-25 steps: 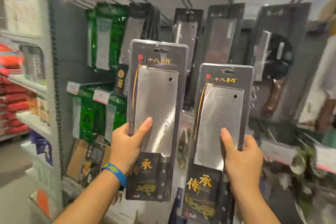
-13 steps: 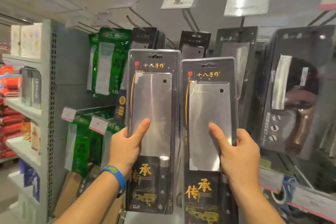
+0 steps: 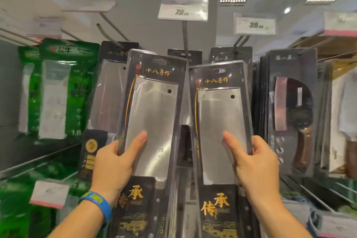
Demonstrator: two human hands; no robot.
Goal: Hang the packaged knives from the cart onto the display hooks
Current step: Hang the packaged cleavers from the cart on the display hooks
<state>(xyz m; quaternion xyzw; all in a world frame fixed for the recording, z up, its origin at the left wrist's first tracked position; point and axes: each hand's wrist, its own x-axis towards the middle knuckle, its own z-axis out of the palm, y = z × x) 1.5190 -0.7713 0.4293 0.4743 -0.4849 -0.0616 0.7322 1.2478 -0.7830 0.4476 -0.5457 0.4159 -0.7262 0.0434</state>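
Observation:
I hold two packaged cleavers up in front of the display. My left hand (image 3: 114,166) grips the left packaged knife (image 3: 154,110) by its left edge, thumb across the blade. My right hand (image 3: 255,166) grips the right packaged knife (image 3: 218,114) by its right edge, thumb on the blade. Both packs are black card with gold characters, and they tilt so their tops lean towards each other. A display hook (image 3: 185,38) under a 79 price tag (image 3: 183,9) rises just above and between the two packs. The cart is out of view.
Black knife packs (image 3: 291,106) hang several deep at right. Green packs (image 3: 58,91) hang at left over a shelf with a price label (image 3: 49,192). Bare hooks (image 3: 108,33) stick out at upper left. A 39 price tag (image 3: 254,24) hangs at upper right.
Both packs have risen towards the hooks and tilted inwards at the top. The view has tipped upward, showing more of the hooks, price tags and ceiling. My grips are unchanged.

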